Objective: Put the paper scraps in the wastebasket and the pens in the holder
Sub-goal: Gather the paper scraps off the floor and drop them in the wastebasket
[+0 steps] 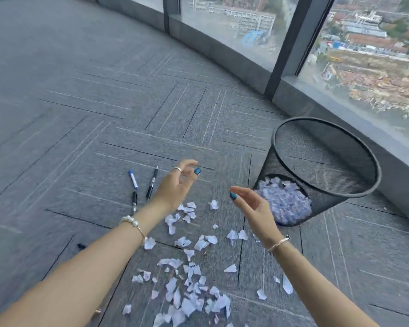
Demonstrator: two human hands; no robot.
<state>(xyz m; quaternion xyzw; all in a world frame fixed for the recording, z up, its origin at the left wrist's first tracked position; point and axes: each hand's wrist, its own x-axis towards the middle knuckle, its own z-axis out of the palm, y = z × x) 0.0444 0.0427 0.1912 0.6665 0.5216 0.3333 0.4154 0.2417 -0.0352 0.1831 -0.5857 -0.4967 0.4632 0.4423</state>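
Paper scraps (194, 289) lie scattered across the grey carpet (80, 114) below my arms, and more are heaped in the bottom of the black mesh wastebasket (321, 171), which stands on the carpet to my right, near the window (364, 55). Three pens (151, 184) lie together on the carpet, left of my left hand (175, 187). That hand hovers above the scraps, fingers loosely curled and holding nothing. My right hand (253, 206) hangs just beside the wastebasket, fingers relaxed and empty too.
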